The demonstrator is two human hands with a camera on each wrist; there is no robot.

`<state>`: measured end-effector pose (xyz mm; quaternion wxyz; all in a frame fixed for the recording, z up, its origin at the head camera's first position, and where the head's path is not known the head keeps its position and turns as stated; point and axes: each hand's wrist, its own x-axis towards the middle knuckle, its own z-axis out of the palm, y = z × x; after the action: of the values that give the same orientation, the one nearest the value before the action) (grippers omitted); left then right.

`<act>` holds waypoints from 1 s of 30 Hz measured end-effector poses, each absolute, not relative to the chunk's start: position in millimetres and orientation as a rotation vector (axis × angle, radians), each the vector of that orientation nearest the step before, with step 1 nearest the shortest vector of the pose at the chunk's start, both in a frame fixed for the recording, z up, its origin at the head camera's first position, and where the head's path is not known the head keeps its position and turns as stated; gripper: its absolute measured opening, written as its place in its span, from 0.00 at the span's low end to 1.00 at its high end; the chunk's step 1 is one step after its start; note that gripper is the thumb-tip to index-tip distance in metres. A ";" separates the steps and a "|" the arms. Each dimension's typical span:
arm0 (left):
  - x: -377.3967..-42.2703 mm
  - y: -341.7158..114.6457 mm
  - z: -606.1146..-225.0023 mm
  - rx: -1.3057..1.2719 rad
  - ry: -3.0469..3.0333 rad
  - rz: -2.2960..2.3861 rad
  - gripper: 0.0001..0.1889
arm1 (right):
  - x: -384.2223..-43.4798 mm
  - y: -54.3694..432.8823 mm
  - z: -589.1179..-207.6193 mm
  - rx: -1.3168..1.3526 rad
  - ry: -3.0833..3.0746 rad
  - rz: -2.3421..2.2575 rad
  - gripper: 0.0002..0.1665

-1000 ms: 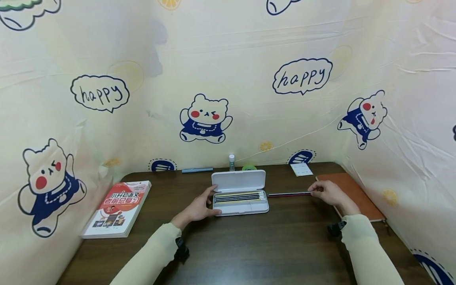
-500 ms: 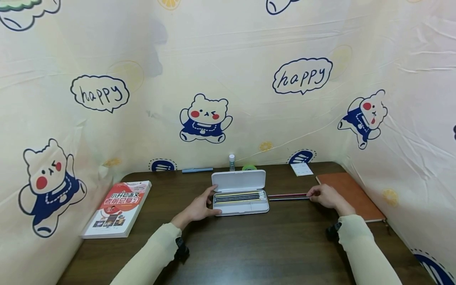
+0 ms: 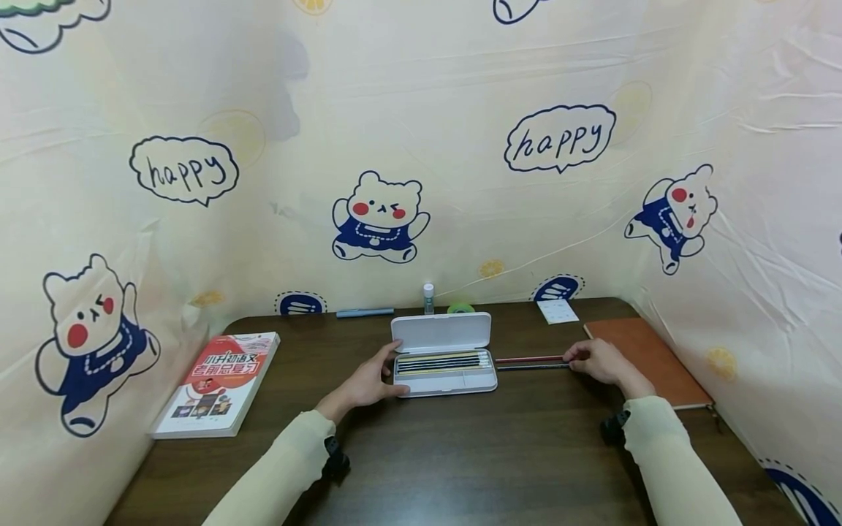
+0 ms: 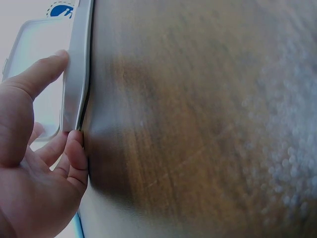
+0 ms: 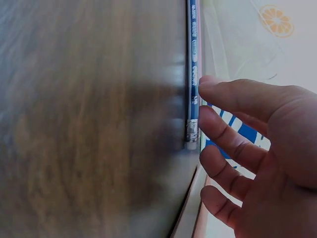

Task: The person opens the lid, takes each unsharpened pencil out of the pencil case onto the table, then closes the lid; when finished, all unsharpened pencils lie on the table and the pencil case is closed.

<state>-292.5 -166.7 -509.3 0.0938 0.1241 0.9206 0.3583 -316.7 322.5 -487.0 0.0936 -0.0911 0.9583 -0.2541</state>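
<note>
A white pencil case (image 3: 444,385) lies with its lid up, holding several striped pencils (image 3: 441,363). My left hand (image 3: 365,381) grips its left end, thumb at the front side (image 4: 75,84) and fingers round the corner. Right of the case, a red pencil (image 3: 529,359) and a dark blue pencil (image 3: 533,367) lie side by side on the table. My right hand (image 3: 601,361) pinches the red pencil's right end with thumb and index finger; the other fingers are loosely bent. In the right wrist view the blue pencil (image 5: 194,64) shows its white eraser end just beside the fingertips.
A red-and-white book (image 3: 213,387) lies at the left, a brown notebook (image 3: 647,358) beyond my right hand. Along the back edge are a blue pen (image 3: 365,313), a glue stick (image 3: 429,299), green tape (image 3: 460,309) and a white card (image 3: 558,312). A printed curtain surrounds the table.
My right hand has moved slightly left and toward me. The red and blue pencils, close together at first, now lie a little apart. The left hand stays on the pencil case.
</note>
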 end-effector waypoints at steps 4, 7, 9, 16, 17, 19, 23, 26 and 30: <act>-292.5 -166.4 -507.8 0.374 2.732 1.069 0.51 | -317.8 319.7 -485.5 -0.357 2.894 -0.790 0.07; -292.5 -166.4 -507.0 0.377 2.734 1.066 0.51 | -318.7 315.4 -483.5 -0.409 2.905 -0.834 0.07; -292.5 -166.3 -506.7 0.377 2.736 1.063 0.51 | -318.6 310.8 -481.6 -0.423 2.890 -0.874 0.07; -292.2 -166.7 -507.6 0.368 2.733 1.053 0.52 | -316.7 285.9 -476.3 -0.508 2.794 -0.993 0.11; -292.1 -166.8 -507.8 0.369 2.734 1.051 0.52 | -316.2 281.9 -475.8 -0.528 2.783 -1.004 0.12; -292.0 -167.1 -508.5 0.375 2.737 1.047 0.52 | -315.3 272.9 -475.1 -0.535 2.764 -1.029 0.12; -291.8 -167.3 -509.9 0.380 2.744 1.045 0.51 | -315.3 255.7 -475.5 -0.577 2.740 -1.043 0.11; -291.9 -167.3 -510.2 0.378 2.742 1.051 0.51 | -316.0 241.6 -475.6 -0.623 2.725 -1.040 0.10; -292.1 -167.2 -510.3 0.373 2.739 1.050 0.51 | -316.1 222.7 -474.5 -0.661 2.689 -1.048 0.09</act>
<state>-292.1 -167.2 -510.3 0.0922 0.1257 0.9223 0.3536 -316.1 222.7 -474.5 0.0900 -0.2223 0.9045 -0.3526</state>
